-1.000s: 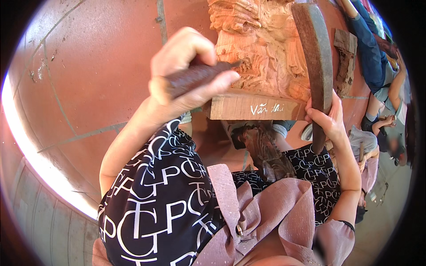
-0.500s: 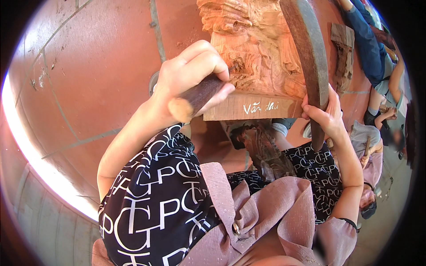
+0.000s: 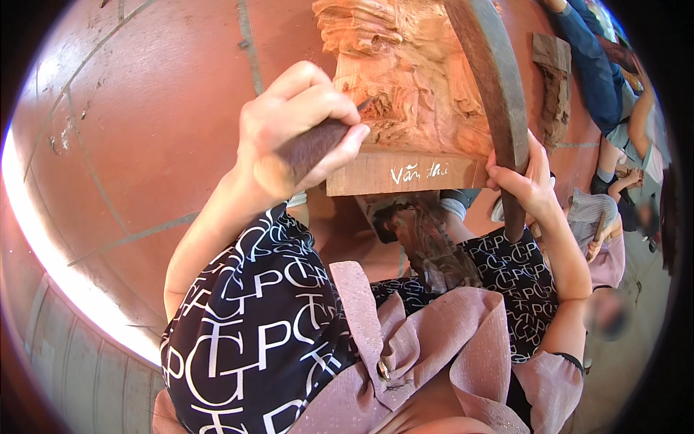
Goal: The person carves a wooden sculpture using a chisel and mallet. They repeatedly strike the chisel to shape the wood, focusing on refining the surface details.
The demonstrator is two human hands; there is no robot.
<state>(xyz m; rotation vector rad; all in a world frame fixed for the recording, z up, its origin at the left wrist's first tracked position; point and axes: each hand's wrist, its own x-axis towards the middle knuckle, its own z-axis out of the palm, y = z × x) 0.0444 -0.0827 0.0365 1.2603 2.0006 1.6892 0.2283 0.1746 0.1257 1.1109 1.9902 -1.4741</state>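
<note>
A reddish wood carving (image 3: 416,87) with deep folds and a flat base marked in white handwriting stands before me. My left hand (image 3: 289,116) is wrapped round the dark wooden handle of a chisel (image 3: 312,148). Its pale butt end points toward me, and a short bit of blade reaches the carving's left side, just above the base. On the other side, my right hand (image 3: 526,182) grips a long, curved dark wooden bar (image 3: 499,79) near its lower end. The bar rises past the carving's right side and runs out at the top edge of the view.
Under the carving is a dark, rough wooden support (image 3: 434,249), close to my legs. A weathered wood piece (image 3: 553,87) lies on the red tiled floor (image 3: 166,108) to the right. Other people sit along the right rim, one in blue trousers (image 3: 596,69).
My left hand and the chisel have shifted a little left, and more of the blade shows beside the carving. My right hand keeps its hold on the curved bar, nearly unmoved.
</note>
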